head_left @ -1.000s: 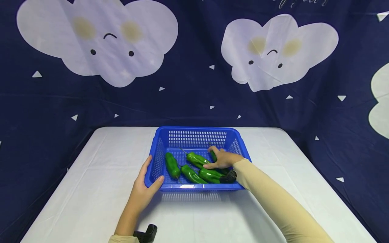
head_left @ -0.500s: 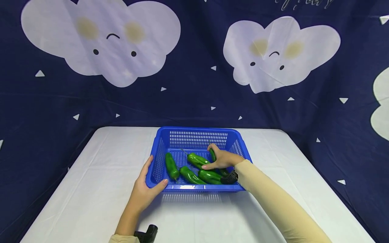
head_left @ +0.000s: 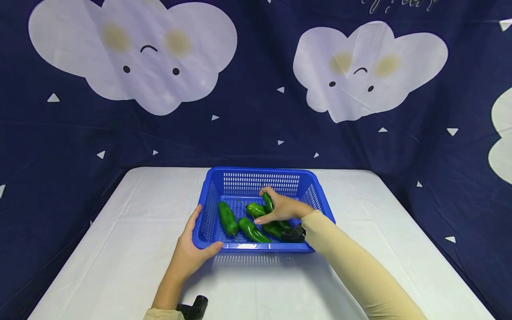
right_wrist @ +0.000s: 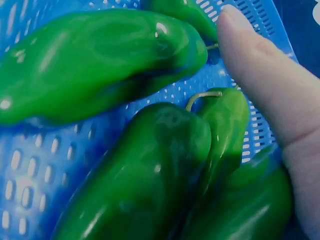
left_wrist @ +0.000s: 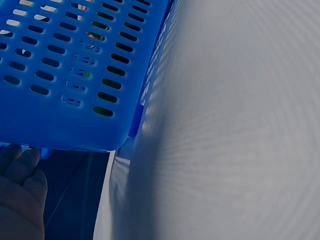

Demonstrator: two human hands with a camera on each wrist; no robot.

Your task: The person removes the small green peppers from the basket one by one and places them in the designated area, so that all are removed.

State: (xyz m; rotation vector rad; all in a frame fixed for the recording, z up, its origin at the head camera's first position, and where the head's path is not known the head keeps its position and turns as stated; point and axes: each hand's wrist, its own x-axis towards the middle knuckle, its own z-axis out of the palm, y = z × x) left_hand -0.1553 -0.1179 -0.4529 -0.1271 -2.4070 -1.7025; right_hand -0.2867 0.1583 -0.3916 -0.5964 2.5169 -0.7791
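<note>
A blue plastic basket (head_left: pixel 208 195) stands on the white table with several green peppers in it. My left hand (head_left: pixel 194 249) holds its near left corner, thumb over the near rim, fingers along the outer left wall. In the left wrist view, the fingers (left_wrist: pixel 22 167) are at the basket's edge. My right hand (head_left: pixel 282 206) is inside the basket and grips a green pepper (head_left: pixel 267 201), its stem pointing away. Beside it lie a left pepper (head_left: pixel 227 218), a front pepper (head_left: pixel 252 230) and others partly hidden by the hand. In the right wrist view, the thumb (right_wrist: pixel 270 70) lies above several peppers (right_wrist: pixel 100 65).
The white tablecloth (head_left: pixel 128 249) spreads around the basket. A navy backdrop (head_left: pixel 256 138) with pale clouds hangs behind the table. Black wrist devices (head_left: pixel 196 306) are strapped to both arms.
My right hand has moved left inside the basket, with the pepper in its grip. My left thumb has slid slightly right along the near rim.
</note>
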